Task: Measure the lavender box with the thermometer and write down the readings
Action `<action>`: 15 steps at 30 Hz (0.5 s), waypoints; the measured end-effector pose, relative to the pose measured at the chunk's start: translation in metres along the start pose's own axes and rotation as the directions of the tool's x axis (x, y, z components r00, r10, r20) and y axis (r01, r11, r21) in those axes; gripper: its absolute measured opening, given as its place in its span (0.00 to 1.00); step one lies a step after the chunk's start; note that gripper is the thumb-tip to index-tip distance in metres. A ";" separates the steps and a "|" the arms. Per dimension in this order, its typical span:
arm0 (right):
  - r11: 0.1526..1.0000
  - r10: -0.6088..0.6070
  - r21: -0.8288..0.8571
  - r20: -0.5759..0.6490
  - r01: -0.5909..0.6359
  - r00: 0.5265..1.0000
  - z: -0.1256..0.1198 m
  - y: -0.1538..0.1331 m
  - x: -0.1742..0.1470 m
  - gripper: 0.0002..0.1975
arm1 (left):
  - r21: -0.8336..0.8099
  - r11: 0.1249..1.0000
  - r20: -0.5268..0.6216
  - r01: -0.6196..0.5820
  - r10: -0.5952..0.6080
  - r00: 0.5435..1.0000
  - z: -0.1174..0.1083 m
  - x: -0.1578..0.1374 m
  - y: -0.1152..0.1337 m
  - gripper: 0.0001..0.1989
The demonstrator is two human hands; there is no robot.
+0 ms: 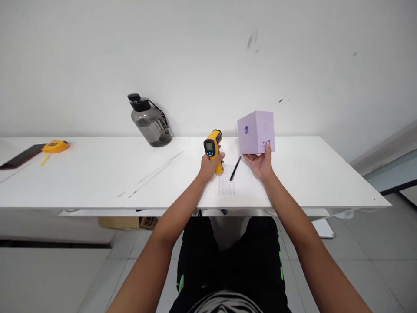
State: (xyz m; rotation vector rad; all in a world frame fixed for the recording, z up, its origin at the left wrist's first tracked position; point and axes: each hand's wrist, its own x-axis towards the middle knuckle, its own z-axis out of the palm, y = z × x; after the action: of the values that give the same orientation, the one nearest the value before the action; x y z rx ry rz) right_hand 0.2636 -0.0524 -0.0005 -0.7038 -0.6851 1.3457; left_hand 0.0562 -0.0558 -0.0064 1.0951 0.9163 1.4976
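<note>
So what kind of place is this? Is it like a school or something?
Probably a simple workroom or office, though I can't be sure. The clues are a long white desk and tools on or above it: a yellow gun-shaped gadget and a tape measure.

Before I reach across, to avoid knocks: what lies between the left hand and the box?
The head view shows a pen between the left hand and the box, partly over grey markings.
</note>
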 end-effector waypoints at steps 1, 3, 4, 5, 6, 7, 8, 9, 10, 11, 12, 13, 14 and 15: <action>1.000 0.025 -0.013 0.005 -0.025 1.000 0.001 0.003 0.000 0.39 | -0.052 0.998 0.034 0.034 -0.032 0.999 0.002 -0.001 0.002 0.27; 0.998 0.062 -0.033 0.033 -0.061 0.998 0.003 0.009 0.001 0.40 | -0.114 0.990 0.085 0.082 -0.073 0.994 0.004 -0.002 0.008 0.27; 0.997 0.071 -0.045 0.054 -0.068 0.996 0.004 0.011 0.000 0.40 | -0.130 0.987 0.101 0.095 -0.082 0.991 0.004 -0.002 0.010 0.27; 0.996 0.076 -0.061 0.074 -0.072 0.994 0.005 0.013 -0.001 0.40 | -0.142 0.984 0.116 0.110 -0.094 0.989 0.003 -0.002 0.012 0.26; 0.994 0.082 -0.078 0.094 -0.075 0.992 0.006 0.015 -0.002 0.39 | -0.149 0.980 0.138 0.132 -0.112 0.984 0.002 -0.002 0.013 0.26; 0.993 0.089 -0.093 0.112 -0.078 0.990 0.008 0.016 -0.004 0.39 | -0.153 0.975 0.165 0.158 -0.133 0.977 0.001 -0.002 0.013 0.25; 0.991 0.096 -0.104 0.131 -0.083 0.987 0.009 0.017 -0.006 0.38 | -0.154 0.970 0.196 0.188 -0.156 0.968 0.000 -0.002 0.013 0.25; 0.990 0.103 -0.108 0.148 -0.087 0.984 0.011 0.018 -0.008 0.37 | -0.153 0.964 0.228 0.216 -0.179 0.957 0.000 -0.001 0.013 0.25; 0.990 0.107 -0.107 0.163 -0.091 0.981 0.012 0.018 -0.009 0.37 | -0.151 0.959 0.253 0.239 -0.196 0.947 -0.001 -0.001 0.011 0.25; 0.990 0.110 -0.106 0.173 -0.092 0.979 0.013 0.018 -0.011 0.36 | -0.149 0.956 0.269 0.253 -0.207 0.941 -0.001 -0.001 0.010 0.25; 0.990 0.112 -0.105 0.181 -0.094 0.977 0.013 0.018 -0.011 0.36 | -0.147 0.954 0.276 0.261 -0.214 0.937 -0.001 -0.002 0.009 0.24; 0.990 0.113 -0.106 0.184 -0.094 0.976 0.014 0.018 -0.012 0.35 | -0.145 0.953 0.277 0.267 -0.220 0.936 0.000 -0.002 0.007 0.23; 0.990 0.113 -0.108 0.185 -0.094 0.976 0.014 0.018 -0.012 0.35 | -0.145 0.952 0.275 0.271 -0.225 0.935 0.000 -0.002 0.006 0.23; 0.989 0.113 -0.110 0.184 -0.094 0.976 0.013 0.018 -0.011 0.34 | -0.146 0.950 0.272 0.275 -0.229 0.935 0.000 -0.002 0.005 0.22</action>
State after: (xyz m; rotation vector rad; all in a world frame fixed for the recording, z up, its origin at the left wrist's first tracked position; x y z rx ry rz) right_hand 0.2410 -0.0612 -0.0065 -0.7051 -0.8834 1.4958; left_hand 0.0552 -0.0592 -0.0018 0.9670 0.6977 1.1730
